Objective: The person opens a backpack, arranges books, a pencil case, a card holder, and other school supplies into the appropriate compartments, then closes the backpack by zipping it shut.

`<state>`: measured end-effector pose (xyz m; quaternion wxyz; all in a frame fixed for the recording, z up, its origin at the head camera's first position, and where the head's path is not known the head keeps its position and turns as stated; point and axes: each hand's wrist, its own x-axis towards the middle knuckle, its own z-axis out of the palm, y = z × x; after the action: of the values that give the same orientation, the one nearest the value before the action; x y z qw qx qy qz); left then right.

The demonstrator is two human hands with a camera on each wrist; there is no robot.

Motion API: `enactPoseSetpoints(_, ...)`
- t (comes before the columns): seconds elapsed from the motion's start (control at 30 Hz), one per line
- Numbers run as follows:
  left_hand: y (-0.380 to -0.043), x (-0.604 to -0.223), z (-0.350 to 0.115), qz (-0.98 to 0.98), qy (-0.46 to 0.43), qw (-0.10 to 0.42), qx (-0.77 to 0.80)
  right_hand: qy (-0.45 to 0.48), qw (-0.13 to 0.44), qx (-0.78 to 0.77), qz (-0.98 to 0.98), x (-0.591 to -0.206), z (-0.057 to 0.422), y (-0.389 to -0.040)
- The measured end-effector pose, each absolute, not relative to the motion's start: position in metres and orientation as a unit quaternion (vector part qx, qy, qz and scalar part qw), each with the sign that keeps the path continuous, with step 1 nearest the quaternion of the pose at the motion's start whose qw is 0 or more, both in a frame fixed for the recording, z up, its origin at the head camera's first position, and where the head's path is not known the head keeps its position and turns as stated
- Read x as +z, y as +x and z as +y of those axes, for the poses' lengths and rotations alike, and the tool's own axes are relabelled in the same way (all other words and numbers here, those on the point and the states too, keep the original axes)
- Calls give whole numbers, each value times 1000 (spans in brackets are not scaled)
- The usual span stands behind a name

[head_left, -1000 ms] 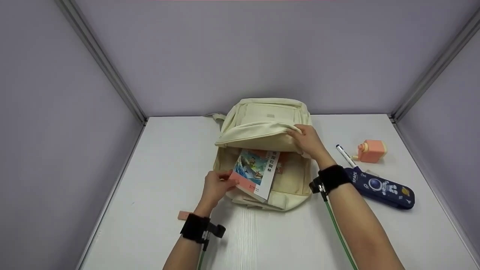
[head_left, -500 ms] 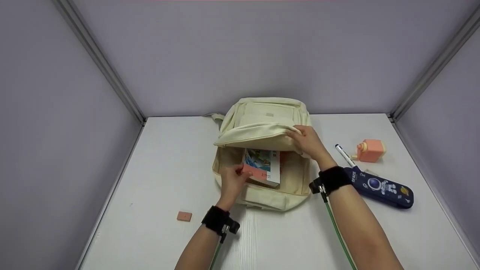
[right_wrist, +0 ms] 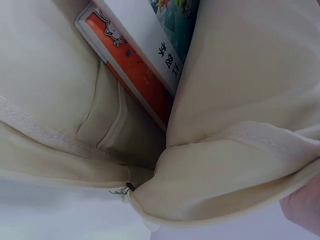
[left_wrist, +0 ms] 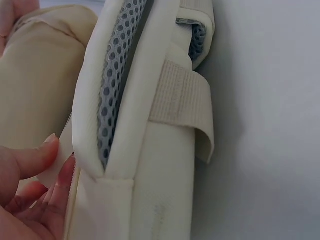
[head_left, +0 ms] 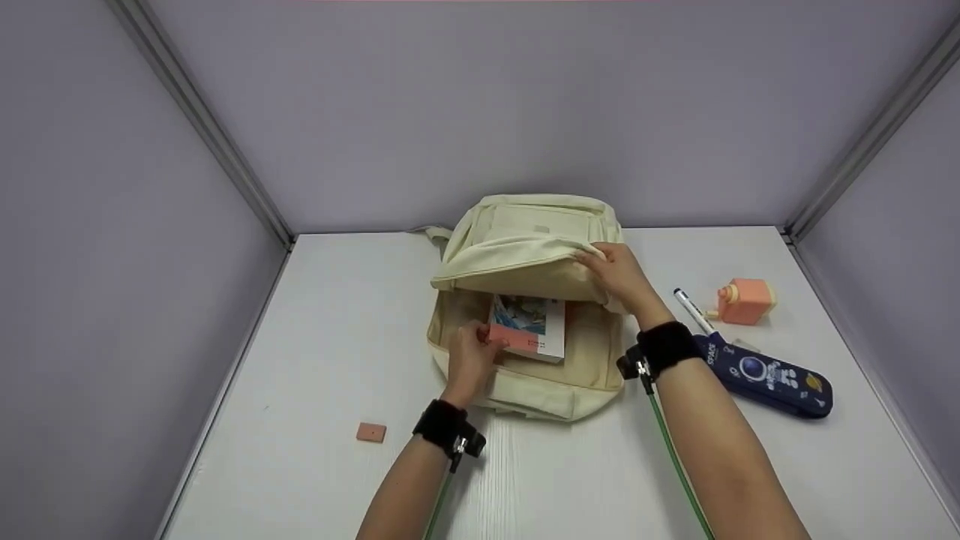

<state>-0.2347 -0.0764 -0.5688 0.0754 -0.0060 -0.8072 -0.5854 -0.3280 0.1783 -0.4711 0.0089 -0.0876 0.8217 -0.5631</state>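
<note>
Here, a left hand [head_left: 471, 356] pinches a book [head_left: 531, 328] inside an open cream backpack [head_left: 534, 394]; the right hand [head_left: 621, 279] grips the raised flap [head_left: 517, 259].

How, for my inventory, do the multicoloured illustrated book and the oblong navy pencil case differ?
The book is square-cornered; the pencil case round-ended. The book is in the cream fabric backpack; the pencil case is on the white table. The left hand holds the book; no hand holds the pencil case. Both bear printed pictures.
</note>
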Motion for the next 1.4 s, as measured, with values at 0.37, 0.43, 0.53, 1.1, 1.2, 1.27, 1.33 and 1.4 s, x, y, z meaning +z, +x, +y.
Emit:
enactPoseSetpoints(0.37,-253,-569,-70,-908,3,117,-401,-92,35,-542,835,-472,176,-328)
enactPoseSetpoints(0.43,-257,-571,-69,-921,11,121,-372,-91,33,-540,836,-472,176,-328)
enactPoseSetpoints(0.53,-262,-574,-70,-931,13,115,-347,-90,26,-536,839,-472,175,-327)
enactPoseSetpoints(1.1,-236,-517,-75,-950,-103,214,-203,-103,16,-535,839,-477,176,-329)
enactPoseSetpoints(1.2,-232,-498,-76,-938,-116,267,-189,-108,12,-532,840,-479,175,-329)
enactPoseSetpoints(1.27,-231,-489,-78,-932,-114,295,-179,-110,14,-531,840,-480,175,-328)
enactPoseSetpoints(1.33,-234,-483,-81,-924,-107,322,-179,-112,16,-529,841,-481,175,-328)
enactPoseSetpoints(1.4,-241,-482,-87,-915,-101,345,-185,-116,14,-528,841,-481,175,-327)
